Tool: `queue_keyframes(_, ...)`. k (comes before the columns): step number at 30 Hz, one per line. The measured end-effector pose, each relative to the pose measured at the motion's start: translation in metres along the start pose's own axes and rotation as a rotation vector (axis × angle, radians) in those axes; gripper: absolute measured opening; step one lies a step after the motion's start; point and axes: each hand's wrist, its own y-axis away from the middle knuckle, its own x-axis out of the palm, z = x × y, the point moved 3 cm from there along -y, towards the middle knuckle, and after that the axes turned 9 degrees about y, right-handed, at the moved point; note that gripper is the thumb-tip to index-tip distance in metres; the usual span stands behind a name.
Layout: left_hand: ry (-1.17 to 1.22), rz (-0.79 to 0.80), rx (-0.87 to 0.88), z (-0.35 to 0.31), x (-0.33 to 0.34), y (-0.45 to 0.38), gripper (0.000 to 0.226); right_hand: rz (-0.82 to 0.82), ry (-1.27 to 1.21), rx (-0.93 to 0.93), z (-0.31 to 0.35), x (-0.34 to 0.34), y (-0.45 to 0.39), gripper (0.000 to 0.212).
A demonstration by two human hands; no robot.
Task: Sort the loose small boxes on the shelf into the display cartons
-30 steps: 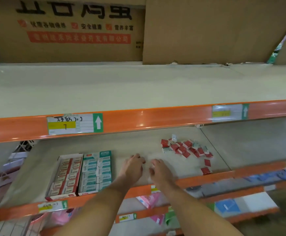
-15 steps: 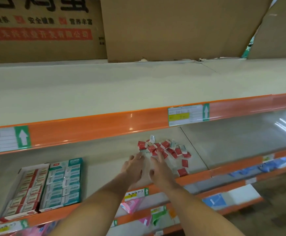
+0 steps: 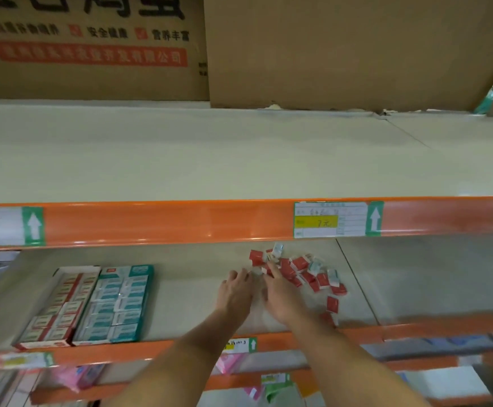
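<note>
Two display cartons are seen side by side at the shelf's (image 3: pixel 186 312) left front: a red-and-white carton (image 3: pixel 55 309) and, touching its right side, a teal-and-white carton (image 3: pixel 116 306), both packed w/ rows of flat boxes. A heap of loose small boxes (image 3: pixel 298 271) lies mid-shelf, right of centre; approx. 20, mostly red w/ white ends, approx. 4 pale teal-grey. Exact count can't be told, as pieces overlap. Left hand (image 3: pixel 236 292) is laid palm-down, fingers loosely spread, at the heap's left edge. Right hand (image 3: pixel 279 295) is set on the heap, fingers extended; whether anything is pinched can't be told.
</note>
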Motion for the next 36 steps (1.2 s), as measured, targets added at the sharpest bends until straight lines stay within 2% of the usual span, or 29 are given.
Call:
queue_keyframes(2,0.003,-0.023,-0.024,0.007,-0.002,0.003,0.04,-0.024,-0.024,0.012,0.008,0.005,0.003,0.047)
queue_keyframes(5,0.058,-0.06,-0.11,0.023,-0.002,0.008,0.026,-0.123,-0.011,-0.065,0.023,0.012,0.014,0.047)
queue_keyframes(10,0.194,-0.062,-0.208,0.044,-0.001,0.02,0.03,-0.222,-0.167,0.057,0.038,0.015,0.025,0.014)
queue_keyframes(11,0.228,-0.061,-0.212,0.046,-0.003,0.022,0.032,-0.243,-0.215,0.098,0.038,0.014,0.026,0.016)
queue_keyframes(14,0.347,-0.089,-0.208,0.049,-0.009,0.03,0.04,-0.242,-0.348,0.204,0.036,0.014,0.029,0.044)
queue_keyframes(15,0.363,-0.089,-0.204,0.049,-0.011,0.033,0.042,-0.231,-0.361,0.225,0.035,0.016,0.03,0.046)
queue_keyframes(21,0.372,0.029,-0.234,0.063,-0.016,0.043,0.049,-0.297,-0.531,0.36,0.045,0.017,0.038,0.037)
queue_keyframes(25,0.365,0.052,-0.25,0.072,-0.018,0.048,0.04,-0.291,-0.566,0.37,0.05,0.017,0.045,0.048)
queue_keyframes(28,0.354,0.021,-0.248,0.081,-0.022,0.053,0.026,-0.251,-0.491,0.308,0.055,0.019,0.049,0.061)
queue_keyframes(30,0.326,0.01,-0.186,0.084,-0.024,0.056,0.028,-0.233,-0.415,0.262,0.058,0.023,0.053,0.068)
queue_keyframes(32,0.298,0.024,-0.096,0.084,-0.023,0.059,0.039,-0.198,-0.364,0.26,0.061,0.025,0.055,0.072)
queue_keyframes(34,0.287,0.081,-0.001,0.082,-0.021,0.062,0.055,-0.172,-0.333,0.266,0.062,0.026,0.057,0.073)
queue_keyframes(36,0.247,0.134,0.068,0.079,-0.02,0.064,0.056,-0.168,-0.319,0.268,0.063,0.027,0.057,0.07)
